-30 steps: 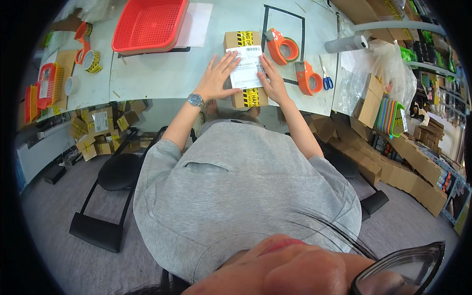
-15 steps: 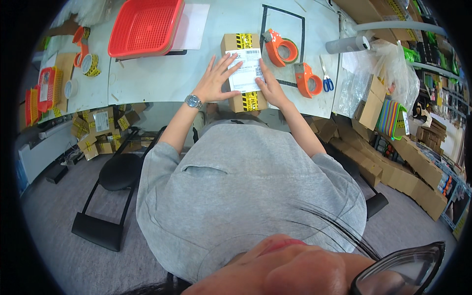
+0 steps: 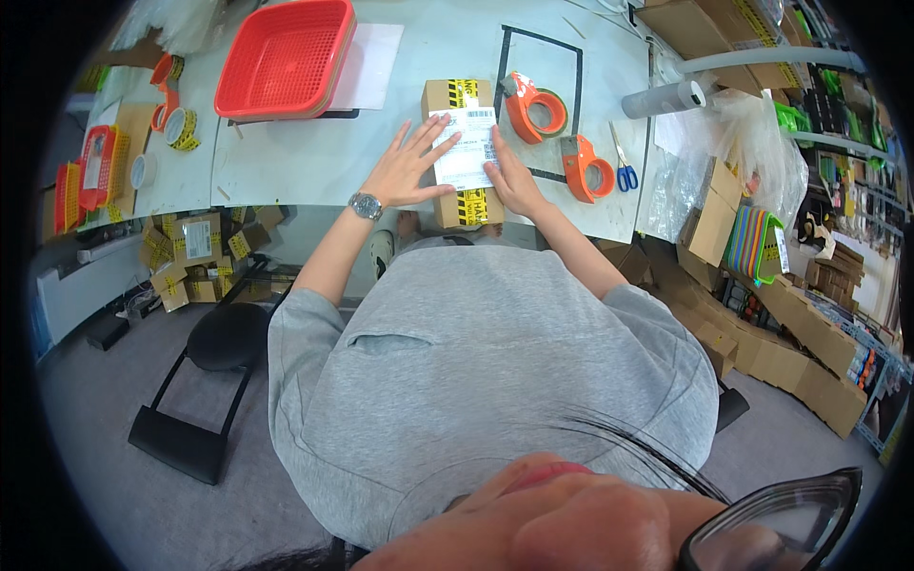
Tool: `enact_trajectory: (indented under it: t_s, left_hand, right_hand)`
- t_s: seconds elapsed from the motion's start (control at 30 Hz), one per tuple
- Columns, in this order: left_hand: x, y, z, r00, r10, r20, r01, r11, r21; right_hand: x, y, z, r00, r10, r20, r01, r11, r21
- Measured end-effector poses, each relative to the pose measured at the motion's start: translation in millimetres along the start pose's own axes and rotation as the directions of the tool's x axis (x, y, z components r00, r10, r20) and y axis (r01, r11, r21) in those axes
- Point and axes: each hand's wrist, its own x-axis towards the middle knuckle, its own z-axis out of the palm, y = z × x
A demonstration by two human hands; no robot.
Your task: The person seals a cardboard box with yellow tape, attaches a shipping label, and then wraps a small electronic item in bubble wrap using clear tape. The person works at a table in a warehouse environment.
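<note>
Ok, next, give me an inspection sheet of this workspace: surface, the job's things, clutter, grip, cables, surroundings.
Surface: pale tabletop, black rectangular outline on it.
Job's things: cardboard box with black-and-yellow tape, white label on top.
Clutter: two orange tape dispensers, blue-handled scissors, red basket.
Grip: left hand spread over the label's left side; right hand at the right side, thumb on the label.
Cables: possible cords at lower left, too small to tell.
Surroundings: black stool and taped cartons at left, clear plastic at right.
</note>
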Motion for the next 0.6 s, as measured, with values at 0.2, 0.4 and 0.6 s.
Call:
enact_trajectory:
  t_s: [0.2,0.4,0.6]
  left_hand:
    - [1.6,3.3,-11.2,1.0,0.004,0.012,-0.005,0.996,0.085]
    - [15.0,19.2,-28.2,0.996,-0.074,0.038,0.074,0.997,0.014]
    - [16.1,34.8,-41.5,0.841,-0.225,-0.493,0.062,0.944,-0.325]
  right_hand:
    - [2.4,11.3,-4.1,0.992,0.029,-0.12,-0.021,0.998,0.066]
    - [33.9,62.2,-47.5,0.969,0.003,-0.246,-0.134,0.848,-0.514]
    - [80.0,84.3,-69.6,0.97,0.129,-0.205,-0.222,0.814,-0.537]
